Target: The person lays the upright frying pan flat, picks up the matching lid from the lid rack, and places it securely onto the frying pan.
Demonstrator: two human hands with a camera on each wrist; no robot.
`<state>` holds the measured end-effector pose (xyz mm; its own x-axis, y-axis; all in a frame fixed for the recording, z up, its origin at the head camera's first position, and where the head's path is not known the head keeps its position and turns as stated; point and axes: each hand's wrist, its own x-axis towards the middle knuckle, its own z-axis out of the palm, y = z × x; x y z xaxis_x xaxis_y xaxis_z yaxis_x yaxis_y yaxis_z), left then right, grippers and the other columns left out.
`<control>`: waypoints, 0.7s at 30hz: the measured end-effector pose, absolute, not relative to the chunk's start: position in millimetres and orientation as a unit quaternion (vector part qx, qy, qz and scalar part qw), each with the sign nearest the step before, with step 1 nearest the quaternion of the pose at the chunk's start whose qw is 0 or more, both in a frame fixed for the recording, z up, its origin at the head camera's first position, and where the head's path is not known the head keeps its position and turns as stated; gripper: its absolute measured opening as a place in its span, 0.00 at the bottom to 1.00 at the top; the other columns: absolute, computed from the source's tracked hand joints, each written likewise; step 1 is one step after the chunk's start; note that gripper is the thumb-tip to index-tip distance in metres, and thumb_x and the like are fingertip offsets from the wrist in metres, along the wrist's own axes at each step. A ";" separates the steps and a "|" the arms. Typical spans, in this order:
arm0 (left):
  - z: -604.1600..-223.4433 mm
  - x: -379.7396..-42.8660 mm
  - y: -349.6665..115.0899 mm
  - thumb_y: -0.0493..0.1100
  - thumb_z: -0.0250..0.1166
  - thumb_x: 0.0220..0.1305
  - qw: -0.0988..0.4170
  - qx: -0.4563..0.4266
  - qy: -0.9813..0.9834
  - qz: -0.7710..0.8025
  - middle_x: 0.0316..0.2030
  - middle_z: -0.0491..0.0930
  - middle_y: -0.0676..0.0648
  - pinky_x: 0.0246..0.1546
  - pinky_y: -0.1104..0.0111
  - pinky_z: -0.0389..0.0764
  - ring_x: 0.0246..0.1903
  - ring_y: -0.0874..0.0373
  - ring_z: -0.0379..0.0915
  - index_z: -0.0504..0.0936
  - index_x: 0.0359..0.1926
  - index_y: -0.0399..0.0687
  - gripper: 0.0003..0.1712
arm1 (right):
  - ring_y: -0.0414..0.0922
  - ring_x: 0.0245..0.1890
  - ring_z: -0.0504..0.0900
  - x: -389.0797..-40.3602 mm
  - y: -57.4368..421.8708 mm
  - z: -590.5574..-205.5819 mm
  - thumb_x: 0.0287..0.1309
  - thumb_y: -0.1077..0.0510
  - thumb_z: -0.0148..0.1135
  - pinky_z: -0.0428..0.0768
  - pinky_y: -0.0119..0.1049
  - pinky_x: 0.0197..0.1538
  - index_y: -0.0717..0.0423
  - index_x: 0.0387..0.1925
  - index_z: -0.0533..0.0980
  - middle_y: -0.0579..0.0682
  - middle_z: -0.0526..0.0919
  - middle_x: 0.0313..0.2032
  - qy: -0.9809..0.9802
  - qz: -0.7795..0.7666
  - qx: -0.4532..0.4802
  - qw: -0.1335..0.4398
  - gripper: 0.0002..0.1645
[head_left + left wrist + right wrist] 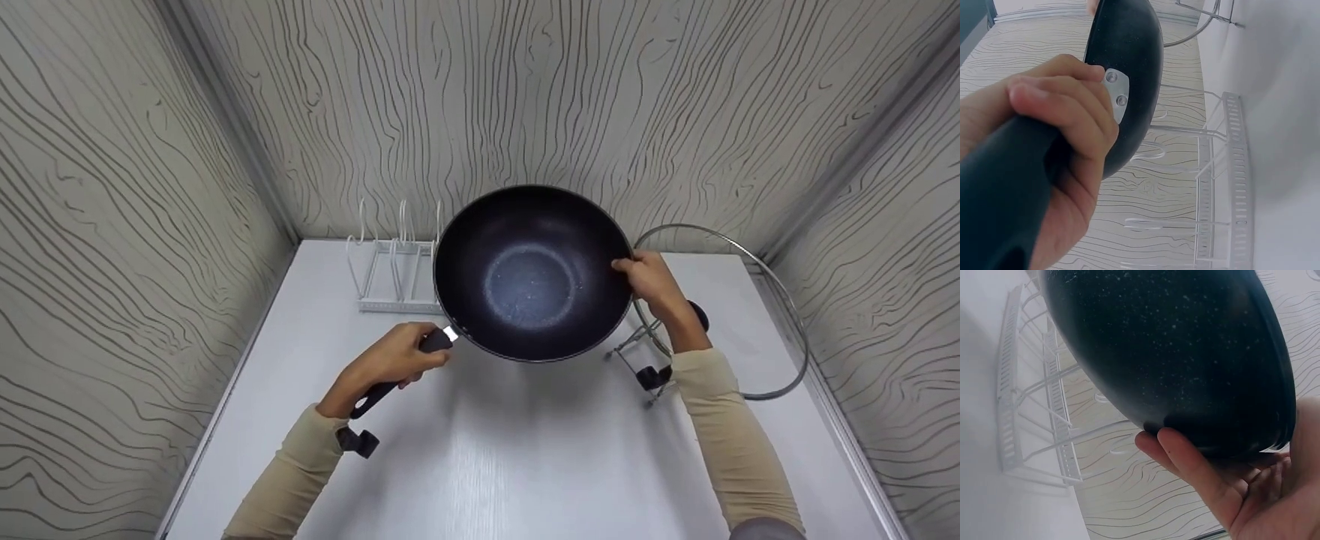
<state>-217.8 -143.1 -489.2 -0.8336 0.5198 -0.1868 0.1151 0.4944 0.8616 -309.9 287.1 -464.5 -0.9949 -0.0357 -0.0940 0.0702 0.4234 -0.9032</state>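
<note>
A dark wok (532, 277) with a speckled inside is held up over the white table, tilted so its inside shows in the head view. My left hand (397, 356) grips its black handle (1005, 185) close to the metal bracket (1118, 94). At the opposite side my right hand (654, 283) pinches the rim, thumb on the inside and fingers against the outer wall (1174, 360). Behind the wok's left edge stands a white wire rack (397, 300), partly hidden by it. The wrist views show the rack below and beyond the wok.
On the right, a glass lid (780, 322) with a metal rim leans in a small metal stand (634, 349), partly covered by my right forearm. Patterned panels (480, 112) wall in the white table (480, 465) at the back and both sides.
</note>
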 end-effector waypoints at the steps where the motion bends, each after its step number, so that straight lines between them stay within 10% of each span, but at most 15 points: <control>1: -488.9 -218.3 -143.9 0.44 0.65 0.71 0.215 0.191 0.840 0.459 0.20 0.73 0.53 0.12 0.73 0.69 0.12 0.64 0.66 0.78 0.43 0.41 0.10 | 0.34 0.23 0.80 -308.7 287.2 -464.9 0.76 0.58 0.53 0.78 0.29 0.27 0.71 0.49 0.77 0.39 0.81 0.23 0.840 -0.540 0.011 0.049 0.17; 21: -492.6 -221.6 -148.5 0.43 0.70 0.66 0.069 0.206 0.927 0.306 0.25 0.71 0.54 0.28 0.69 0.67 0.25 0.61 0.65 0.82 0.35 0.42 0.09 | 0.36 0.25 0.86 -270.2 285.8 -478.2 0.73 0.62 0.52 0.85 0.30 0.31 0.81 0.56 0.76 0.48 0.89 0.28 0.821 -0.570 0.006 0.025 0.23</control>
